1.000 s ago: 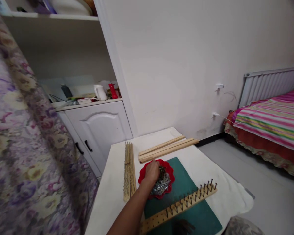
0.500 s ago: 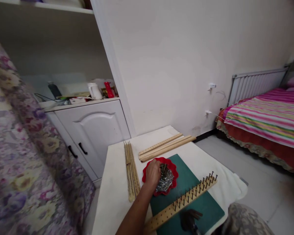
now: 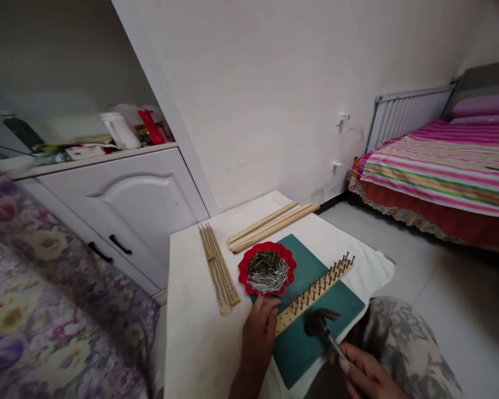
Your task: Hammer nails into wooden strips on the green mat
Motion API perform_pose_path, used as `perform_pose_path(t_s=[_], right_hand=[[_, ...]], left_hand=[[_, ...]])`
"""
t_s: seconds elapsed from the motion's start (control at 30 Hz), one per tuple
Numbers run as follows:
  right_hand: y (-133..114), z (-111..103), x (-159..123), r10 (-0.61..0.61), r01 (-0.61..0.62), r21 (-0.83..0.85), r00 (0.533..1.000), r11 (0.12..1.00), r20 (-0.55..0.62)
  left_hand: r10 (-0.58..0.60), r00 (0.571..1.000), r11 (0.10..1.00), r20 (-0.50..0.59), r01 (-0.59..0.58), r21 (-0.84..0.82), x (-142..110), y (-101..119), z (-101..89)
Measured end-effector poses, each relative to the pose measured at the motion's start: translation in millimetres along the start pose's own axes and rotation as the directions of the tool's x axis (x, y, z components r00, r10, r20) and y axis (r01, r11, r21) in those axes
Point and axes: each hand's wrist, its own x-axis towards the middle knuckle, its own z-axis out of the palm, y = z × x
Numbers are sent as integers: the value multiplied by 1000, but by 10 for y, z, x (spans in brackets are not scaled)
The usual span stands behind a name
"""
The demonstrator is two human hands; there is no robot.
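My right hand (image 3: 363, 368) grips the handle of a claw hammer (image 3: 335, 346), whose head is over the green mat (image 3: 297, 360). My left hand (image 3: 261, 327) is at the near left end of a wooden strip (image 3: 285, 320) with drilled holes. Its fingers are drawn together; what they hold, if anything, cannot be made out. Dark nails (image 3: 322, 285) stand upright in two rows along most of the strip, which lies across the mat. Just beyond my left hand is a red scalloped bowl (image 3: 291, 271) full of loose nails (image 3: 268, 271).
Several wooden strips (image 3: 270, 224) lie at the table's back, and a bundle of strips with nails (image 3: 218, 271) lies on the left. The white-covered table (image 3: 191, 343) stands near a cabinet (image 3: 137, 205). My knee (image 3: 407, 338) is at the right edge. A bed (image 3: 444, 172) stands beyond.
My left hand has come out of the nail bowl and moved toward me to the strip's near end. My right hand has come into view on the hammer. The view has shifted.
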Motion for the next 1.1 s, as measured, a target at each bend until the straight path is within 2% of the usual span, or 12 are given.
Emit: perform_pose_path(t_s=[0.13,0.37,0.53,0.7,0.8,0.9,1.0,1.1], right_hand=[[-5,-37,2,-24,27,-45,998,999,64],[75,-125,23,-57,65,-87,994,994,94],[85,-143,28,-69,78,-88,992,993,104],[86,-152,36,-61,69,-70,992,995,109],[96,-158,37,-58,65,-62,991,996,120],[129,-166,43,-53,60,-59,992,996,110],[160,-173,51,-51,59,-76,993,995,106],[146,-159,43,-63,72,-86,993,994,100]], left_hand=[[-69,998,997,-10,69,23,-172,35,109],[-33,999,982,-30,38,183,-147,110,229],[-41,998,966,-53,53,253,-168,94,233],[-50,998,952,-26,55,301,-99,111,228],[-66,998,958,-12,66,280,-13,115,227],[-101,995,977,4,98,191,46,90,237],[-130,992,986,-1,129,107,51,52,265],[-120,993,987,-19,121,105,24,33,302]])
